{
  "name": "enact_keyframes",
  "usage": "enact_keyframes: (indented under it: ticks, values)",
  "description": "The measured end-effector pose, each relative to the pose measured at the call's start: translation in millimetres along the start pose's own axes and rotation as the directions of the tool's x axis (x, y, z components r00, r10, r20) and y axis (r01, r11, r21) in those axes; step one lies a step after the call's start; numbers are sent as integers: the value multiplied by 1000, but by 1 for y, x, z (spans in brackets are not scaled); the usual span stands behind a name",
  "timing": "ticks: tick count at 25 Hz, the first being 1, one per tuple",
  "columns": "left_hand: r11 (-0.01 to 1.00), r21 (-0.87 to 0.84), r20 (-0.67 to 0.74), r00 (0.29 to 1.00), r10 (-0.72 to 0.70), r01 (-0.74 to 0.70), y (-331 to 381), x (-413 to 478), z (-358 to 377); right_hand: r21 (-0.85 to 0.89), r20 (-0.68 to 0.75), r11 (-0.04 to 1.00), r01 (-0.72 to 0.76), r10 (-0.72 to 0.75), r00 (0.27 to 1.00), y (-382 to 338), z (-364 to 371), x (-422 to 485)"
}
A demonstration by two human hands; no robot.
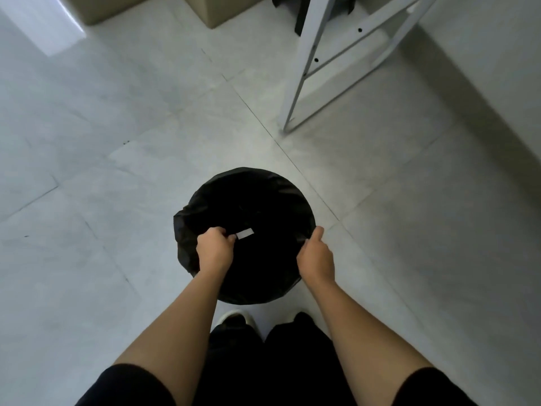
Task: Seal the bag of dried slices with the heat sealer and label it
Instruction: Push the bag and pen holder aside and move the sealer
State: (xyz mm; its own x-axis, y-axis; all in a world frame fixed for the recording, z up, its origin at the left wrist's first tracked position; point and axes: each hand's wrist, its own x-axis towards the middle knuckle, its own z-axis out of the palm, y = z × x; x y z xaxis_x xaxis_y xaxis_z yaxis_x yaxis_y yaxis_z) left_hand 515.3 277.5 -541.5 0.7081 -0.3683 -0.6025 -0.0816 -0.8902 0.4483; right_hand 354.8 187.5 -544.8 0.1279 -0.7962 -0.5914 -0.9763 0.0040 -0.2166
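A round bin lined with a black plastic bag [248,197] stands on the floor right in front of my feet. My left hand [215,250] hovers over its near side and pinches a small white strip of paper [244,233] above the dark opening. My right hand [316,257] rests on the bin's right rim, fingers curled over the black liner. No bag of dried slices, heat sealer or label sheet is in view.
Grey floor tiles [117,171] surround the bin. A white metal table frame [322,68] stands at the upper right beside a white wall. Beige boxes [216,10] sit at the top edge. My shoe [234,317] shows just behind the bin.
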Motion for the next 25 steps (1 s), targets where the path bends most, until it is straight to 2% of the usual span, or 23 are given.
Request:
enact_keyframes:
  ticks: [3,6,8,11,14,18,21,25]
  values:
    - [999,34,11,1000,-10,10,1,1,1,29,18,1000,3,-3,1000,-1,4,-2]
    - [999,48,-2,1000,-12,12,18,-18,-22,-45,61,998,36,-33,998,-12,-21,-17]
    - [999,38,-10,1000,-3,3,38,-39,-49,-70,46,991,111,-108,993,-29,-50,-37]
    - [999,22,-51,998,41,-40,87,-89,-115,-48,4,965,257,-257,966,-70,-120,-87]
    - [989,-59,-120,985,127,-135,148,-150,-196,-7,-60,940,341,-340,938,-113,-210,-152]
    - [928,-83,-219,915,339,-364,229,-243,-295,10,-179,891,454,-445,877,-146,-334,-253]
    - [846,-46,-199,835,514,-532,289,-310,-334,24,-355,911,413,-378,855,-137,-410,-306]
    - [681,0,-35,680,732,-733,378,-377,-318,138,-557,963,232,-118,822,-89,-490,-324]
